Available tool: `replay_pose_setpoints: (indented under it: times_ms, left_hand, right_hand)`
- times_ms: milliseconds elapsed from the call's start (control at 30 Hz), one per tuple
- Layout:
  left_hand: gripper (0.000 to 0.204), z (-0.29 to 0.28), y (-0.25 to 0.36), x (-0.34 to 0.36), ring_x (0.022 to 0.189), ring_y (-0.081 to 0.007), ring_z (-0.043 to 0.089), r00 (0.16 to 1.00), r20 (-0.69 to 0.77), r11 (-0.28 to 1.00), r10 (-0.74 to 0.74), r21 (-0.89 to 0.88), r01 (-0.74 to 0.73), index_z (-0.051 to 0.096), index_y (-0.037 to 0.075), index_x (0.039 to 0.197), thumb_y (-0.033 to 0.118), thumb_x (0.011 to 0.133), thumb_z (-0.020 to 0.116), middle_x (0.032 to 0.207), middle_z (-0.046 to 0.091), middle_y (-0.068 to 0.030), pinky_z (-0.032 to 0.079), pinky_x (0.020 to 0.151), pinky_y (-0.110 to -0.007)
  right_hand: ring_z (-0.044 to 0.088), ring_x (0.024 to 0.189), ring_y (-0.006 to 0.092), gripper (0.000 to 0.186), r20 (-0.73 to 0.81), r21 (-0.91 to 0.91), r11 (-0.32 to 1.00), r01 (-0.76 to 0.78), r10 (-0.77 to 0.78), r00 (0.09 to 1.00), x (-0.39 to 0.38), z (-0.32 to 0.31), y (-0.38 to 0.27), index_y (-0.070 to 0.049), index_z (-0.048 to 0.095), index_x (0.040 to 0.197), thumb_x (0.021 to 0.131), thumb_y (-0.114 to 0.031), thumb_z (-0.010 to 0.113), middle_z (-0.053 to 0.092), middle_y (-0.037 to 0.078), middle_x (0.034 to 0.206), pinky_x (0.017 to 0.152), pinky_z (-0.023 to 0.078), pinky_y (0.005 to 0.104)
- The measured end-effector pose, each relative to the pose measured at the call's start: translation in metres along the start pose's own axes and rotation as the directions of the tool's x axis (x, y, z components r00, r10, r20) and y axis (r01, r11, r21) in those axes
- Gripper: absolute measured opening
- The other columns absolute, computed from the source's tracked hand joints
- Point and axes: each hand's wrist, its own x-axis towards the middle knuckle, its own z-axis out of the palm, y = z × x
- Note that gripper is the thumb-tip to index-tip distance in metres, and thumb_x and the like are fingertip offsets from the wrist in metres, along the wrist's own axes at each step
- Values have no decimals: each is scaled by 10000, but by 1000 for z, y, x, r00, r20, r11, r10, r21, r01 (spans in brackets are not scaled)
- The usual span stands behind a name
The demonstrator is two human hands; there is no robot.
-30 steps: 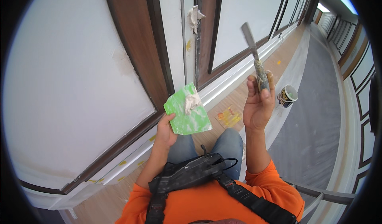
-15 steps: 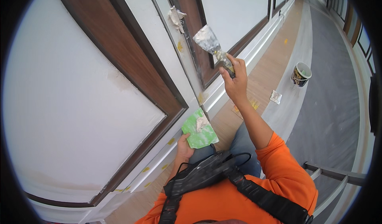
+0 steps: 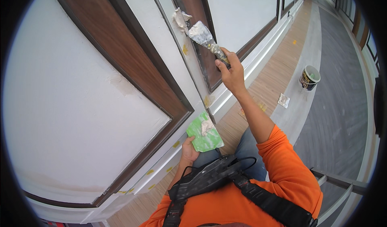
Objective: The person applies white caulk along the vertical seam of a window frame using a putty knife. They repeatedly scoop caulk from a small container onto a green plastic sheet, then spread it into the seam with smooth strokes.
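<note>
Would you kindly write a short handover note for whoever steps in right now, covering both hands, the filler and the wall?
Right hand: raised, gripping the putty knife by its handle; the blade's tip is at a lump of white filler on the wall's white strip between the brown frames.
Left hand: low, holding the green board with a small dab of filler on it.
Tub: on the floor to the right, out of reach.
Done: filler is on the wall.
Left: the lump is not yet spread flat; yellow marks lower on the strip look untreated.
</note>
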Motion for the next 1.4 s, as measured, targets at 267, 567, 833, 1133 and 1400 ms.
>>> replay_pose_setpoints:
  times_ms: [267, 567, 833, 1133, 1400]
  left_hand:
    - [519, -5, -3, 1, 1259, -345, 579, 1000, -5, 999, -7, -40, 7, 489, -30, 1411, 184, 940, 524, 1376, 590, -191, 426, 1115, -498]
    - [512, -7, -2, 2, 1267, -341, 573, 1000, -12, 999, -21, -41, 21, 488, -26, 1417, 184, 950, 517, 1382, 588, -185, 422, 1118, -492]
    - [517, -5, -4, 2, 1256, -342, 579, 1000, 6, 999, -16, -43, 16, 487, -24, 1417, 191, 948, 518, 1374, 593, -184, 431, 1111, -494]
    - [507, -6, 2, 0, 1242, -340, 588, 999, 9, 999, -33, -28, 33, 493, -22, 1406, 173, 938, 517, 1355, 597, -185, 442, 1105, -489]
    - [476, -10, -3, -6, 1213, -323, 604, 999, 36, 997, -8, -74, 11, 505, -32, 1390, 159, 954, 523, 1334, 613, -172, 458, 1087, -465]
  right_hand:
    - [621, 822, 273, 413, 12, -59, 994, 93, -92, 996, 37, -7, -21, -96, 628, 1305, 898, -136, 684, 625, 116, 968, 721, 496, 359]
    - [625, 848, 203, 410, 0, -40, 880, 474, -474, 880, 111, -52, -94, -82, 632, 1289, 901, -188, 713, 642, 90, 974, 761, 499, 305]
    - [484, 614, 36, 374, 424, 501, 761, -412, 199, 884, 0, -60, -74, -10, 644, 1249, 980, -261, 579, 654, 9, 809, 522, 364, 198]
    - [488, 570, 80, 405, 572, 715, 343, -609, 212, 792, 7, -1, -55, 26, 584, 1173, 990, -329, 515, 606, 54, 779, 475, 365, 231]
    - [444, 588, 18, 345, 577, 173, 981, -86, -30, 816, 164, -80, -75, -74, 730, 1132, 940, -359, 710, 640, -36, 757, 517, 362, 191]
